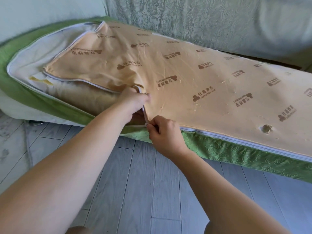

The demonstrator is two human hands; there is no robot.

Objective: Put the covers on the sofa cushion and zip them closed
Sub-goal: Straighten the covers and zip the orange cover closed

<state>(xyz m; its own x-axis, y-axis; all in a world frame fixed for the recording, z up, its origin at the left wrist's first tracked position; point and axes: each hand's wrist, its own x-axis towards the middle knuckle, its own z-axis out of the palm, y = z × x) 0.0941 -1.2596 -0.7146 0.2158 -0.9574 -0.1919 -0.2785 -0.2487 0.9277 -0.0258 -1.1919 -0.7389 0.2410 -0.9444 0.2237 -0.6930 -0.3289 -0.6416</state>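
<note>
Right hand [164, 134] at zip [146, 125], HONGXINSHAFA cover [202, 78]

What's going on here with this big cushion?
A person is zipping a cover shut on a long sofa cushion. The right hand pinches the small white zipper pull at the front edge. The left hand grips the edge of the peach fabric panel printed with brown logos just above it. To the right, the zipper looks closed along the green textured cover. To the left, the panel is folded back and the inside shows.
</note>
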